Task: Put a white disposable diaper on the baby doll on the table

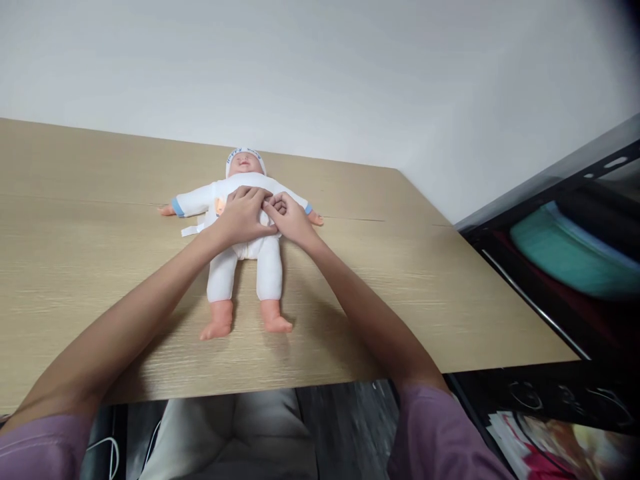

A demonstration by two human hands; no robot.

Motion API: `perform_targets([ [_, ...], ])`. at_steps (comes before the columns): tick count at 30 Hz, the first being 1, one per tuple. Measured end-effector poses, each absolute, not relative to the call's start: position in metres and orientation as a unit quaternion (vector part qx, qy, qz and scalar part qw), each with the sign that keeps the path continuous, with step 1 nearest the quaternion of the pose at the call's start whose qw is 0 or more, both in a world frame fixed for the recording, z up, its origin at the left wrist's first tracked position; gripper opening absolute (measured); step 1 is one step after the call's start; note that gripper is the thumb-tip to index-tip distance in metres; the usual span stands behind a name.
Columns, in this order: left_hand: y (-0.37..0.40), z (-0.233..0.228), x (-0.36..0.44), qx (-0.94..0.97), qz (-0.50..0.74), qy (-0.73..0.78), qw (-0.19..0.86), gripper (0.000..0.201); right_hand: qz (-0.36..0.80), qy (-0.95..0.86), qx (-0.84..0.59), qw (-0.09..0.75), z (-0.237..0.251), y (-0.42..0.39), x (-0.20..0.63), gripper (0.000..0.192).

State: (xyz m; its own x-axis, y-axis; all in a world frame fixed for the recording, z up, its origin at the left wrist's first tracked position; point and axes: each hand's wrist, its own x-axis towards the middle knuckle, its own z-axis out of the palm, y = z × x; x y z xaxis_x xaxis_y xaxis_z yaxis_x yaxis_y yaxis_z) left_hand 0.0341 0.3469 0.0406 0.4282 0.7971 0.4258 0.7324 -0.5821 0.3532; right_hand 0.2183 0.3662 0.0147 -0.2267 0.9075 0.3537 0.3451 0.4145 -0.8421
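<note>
A baby doll in a white outfit with blue cuffs lies on its back in the middle of the frame, on a wood-grain desk, its head toward the top and bare feet toward the bottom. The left hand rests over the doll's belly, its grip spread, thumb held apart from the fingers. Just beside it, the right hand meets the doll's waist with its grip pressed together, fingers curled in (whether any cloth is caught there, I cannot tell). A white strip sticks out left of the waist. A printed white cap covers the head; a blurred teal item sits at the right of the frame.
</note>
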Motion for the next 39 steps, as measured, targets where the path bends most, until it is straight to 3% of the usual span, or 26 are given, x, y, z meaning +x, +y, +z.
perform_targets([
  [4, 0.353, 0.040, 0.031, 0.846, 0.299, 0.435, 0.077, 0.063, 0.203, -0.759, -0.381, 0.487, 0.008, 0.335, 0.225, 0.036],
  [8, 0.349, 0.052, 0.016, 0.841, 0.335, 0.384, 0.181, 0.080, 0.139, -0.826, -0.328, 0.438, -0.001, 0.314, 0.233, 0.052],
  [11, 0.338, 0.057, -0.012, 0.802, 0.385, 0.387, 0.241, 0.073, 0.136, -0.835, -0.329, 0.420, -0.008, 0.312, 0.236, 0.057],
  [16, 0.317, 0.026, -0.080, 0.760, 0.392, 0.504, 0.122, 0.045, 0.149, -0.812, -0.321, 0.464, -0.007, 0.315, 0.235, 0.052],
  [20, 0.303, -0.006, -0.116, 0.740, 0.346, 0.572, 0.073, 0.034, 0.133, -0.768, -0.342, 0.526, 0.010, 0.314, 0.222, 0.045],
  [26, 0.303, -0.012, -0.118, 0.709, 0.284, 0.644, 0.047, 0.032, 0.095, -0.832, -0.328, 0.438, 0.051, 0.335, 0.179, 0.044],
  [30, 0.308, -0.011, -0.123, 0.687, 0.291, 0.655, 0.120, 0.036, 0.103, -0.859, -0.321, 0.384, 0.051, 0.357, 0.155, 0.065],
  [35, 0.317, 0.004, -0.125, 0.610, 0.363, 0.627, 0.322, 0.055, 0.148, -0.863, -0.331, 0.351, 0.037, 0.367, 0.148, 0.083],
  [39, 0.336, 0.031, -0.098, 0.567, 0.417, 0.573, 0.420, 0.049, 0.151, -0.864, -0.339, 0.340, 0.037, 0.366, 0.148, 0.098],
])
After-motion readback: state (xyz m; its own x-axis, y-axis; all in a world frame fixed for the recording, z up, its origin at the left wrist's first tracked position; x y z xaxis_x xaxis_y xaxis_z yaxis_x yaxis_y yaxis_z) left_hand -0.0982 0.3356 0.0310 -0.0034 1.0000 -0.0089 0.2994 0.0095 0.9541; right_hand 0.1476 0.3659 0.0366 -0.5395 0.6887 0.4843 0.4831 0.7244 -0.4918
